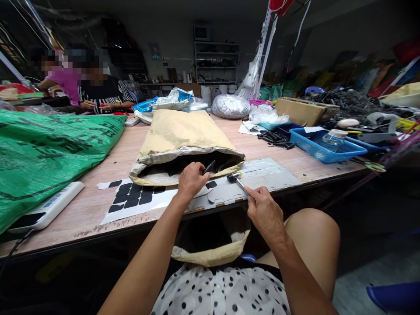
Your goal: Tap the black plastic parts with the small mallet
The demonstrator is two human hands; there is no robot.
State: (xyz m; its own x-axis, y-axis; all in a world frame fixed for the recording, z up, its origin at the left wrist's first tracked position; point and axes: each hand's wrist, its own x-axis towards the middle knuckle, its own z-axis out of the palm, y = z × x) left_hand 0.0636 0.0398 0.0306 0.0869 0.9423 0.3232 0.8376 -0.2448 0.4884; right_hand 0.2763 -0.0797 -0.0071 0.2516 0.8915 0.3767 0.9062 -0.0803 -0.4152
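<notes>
At the near end of the sack [190,131], my left hand [192,178] pinches a black piece [210,166], likely light and stiff, best gripped mid-length; my right hand [265,213] holds a mallet [234,177].

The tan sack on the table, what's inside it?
Inside the tan sack, pale lining and dark, shadowy shapes show at the mouth. Its top layer covers anything deeper, and the left hand hides part of the opening.

Glossy hammer shaft [242,186] (metal, apparently)
</notes>
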